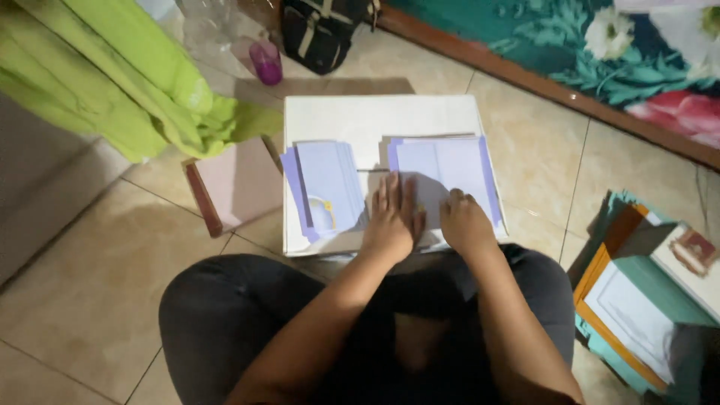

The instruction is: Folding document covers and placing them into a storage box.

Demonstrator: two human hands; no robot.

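**Two hands on a sheet of pale paper**

The left hand (394, 217) lies flat with its fingers spread, palm down, pressing on a pale lilac sheet (431, 196) at the near edge of a white board (375, 116). The right hand (465, 223) sits just beside it, knuckles up and fingers curled under against the same sheet; whether it pinches the paper's edge or only presses on it, I cannot tell.

The sheet is on the right-hand stack of papers (450, 165), which rests on the board's right half. A second stack (322, 184) of the same lilac colour lies on the left half, apart from both hands, with a small yellow and white mark near its lower corner.

The board rests on a tiled floor (82, 285) in front of the person's dark-clothed knees (225, 315). Left of it lies a pinkish flat box (240, 184) (one long edge dark red), and beyond that a heap of lime-green cloth (127, 75). A purple cup (266, 61) and a black bag (322, 30) stand farther back. To the right, a pile of teal and orange folders (634, 300) lies on the floor.
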